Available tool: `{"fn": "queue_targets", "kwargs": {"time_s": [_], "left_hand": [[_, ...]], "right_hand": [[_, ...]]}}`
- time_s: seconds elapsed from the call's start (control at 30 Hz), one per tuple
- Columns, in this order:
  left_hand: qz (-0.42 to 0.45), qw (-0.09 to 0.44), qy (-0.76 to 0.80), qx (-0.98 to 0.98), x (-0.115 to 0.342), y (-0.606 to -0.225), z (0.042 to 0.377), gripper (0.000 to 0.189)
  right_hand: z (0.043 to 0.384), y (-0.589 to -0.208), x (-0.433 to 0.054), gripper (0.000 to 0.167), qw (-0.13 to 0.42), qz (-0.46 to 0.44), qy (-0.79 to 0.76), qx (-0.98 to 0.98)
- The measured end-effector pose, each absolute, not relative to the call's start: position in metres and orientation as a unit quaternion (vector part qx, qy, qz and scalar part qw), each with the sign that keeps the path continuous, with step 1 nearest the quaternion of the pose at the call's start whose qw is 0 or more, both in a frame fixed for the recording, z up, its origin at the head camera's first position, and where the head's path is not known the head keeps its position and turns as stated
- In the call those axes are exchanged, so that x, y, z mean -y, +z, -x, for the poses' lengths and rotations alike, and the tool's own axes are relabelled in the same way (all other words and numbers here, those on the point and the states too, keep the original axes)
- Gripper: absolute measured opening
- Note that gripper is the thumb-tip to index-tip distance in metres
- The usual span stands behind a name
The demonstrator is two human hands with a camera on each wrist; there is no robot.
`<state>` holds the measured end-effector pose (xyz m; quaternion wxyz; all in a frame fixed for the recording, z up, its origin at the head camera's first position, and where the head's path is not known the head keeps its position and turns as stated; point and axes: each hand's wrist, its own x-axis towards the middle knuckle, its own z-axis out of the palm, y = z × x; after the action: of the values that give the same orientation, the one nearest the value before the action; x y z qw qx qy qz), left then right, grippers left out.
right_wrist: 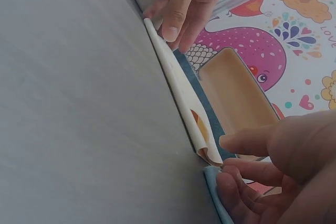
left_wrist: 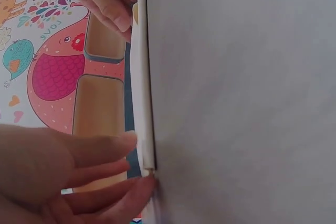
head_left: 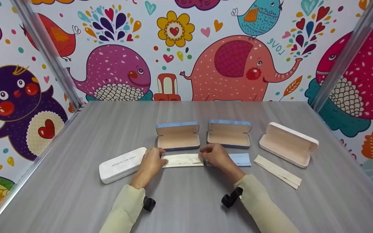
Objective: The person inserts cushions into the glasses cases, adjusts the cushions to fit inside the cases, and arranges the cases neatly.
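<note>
A folded cream cloth lies flat in front of a blue-rimmed open glasses case. At the cloth's left end, my left hand touches it with thumb and fingers spread apart. My right hand is at the other end, its fingertips by the cloth's corner. A folded blue cloth lies partly beneath the right hand, close beside the cream one. Just left of my left hand, partly covered by it, is a closed white glasses case with lettering on its lid.
Another open blue case stands behind the blue cloth. To the right, an open white case sits at an angle, with a second cream cloth in front of it. Patterned walls border the grey table.
</note>
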<state>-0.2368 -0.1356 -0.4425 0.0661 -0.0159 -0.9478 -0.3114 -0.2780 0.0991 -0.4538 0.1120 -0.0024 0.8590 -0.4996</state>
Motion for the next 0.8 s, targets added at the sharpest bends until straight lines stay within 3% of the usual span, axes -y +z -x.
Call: {"fn": "queue_targets", "kwargs": {"time_s": [0.2,0.43,0.67,0.8], "left_hand": [[0.026,0.046,-0.295,0.954,0.135,-0.442,0.236,0.031],[0.040,0.056,-0.287,0.956,0.133,-0.443,0.234,0.011],[0.036,0.044,-0.303,0.951,0.134,-0.443,0.234,0.007],[0.018,-0.002,-0.351,0.936,0.138,-0.437,0.236,0.008]], "right_hand": [[0.277,-0.456,-0.099,0.024,0.088,0.025,-0.481,-0.872],[0.277,-0.461,-0.099,0.016,0.046,0.055,-0.441,-0.895],[0.276,-0.460,-0.098,0.008,0.058,0.044,-0.442,-0.894],[0.281,-0.452,-0.105,0.010,0.112,0.043,-0.478,-0.870]]}}
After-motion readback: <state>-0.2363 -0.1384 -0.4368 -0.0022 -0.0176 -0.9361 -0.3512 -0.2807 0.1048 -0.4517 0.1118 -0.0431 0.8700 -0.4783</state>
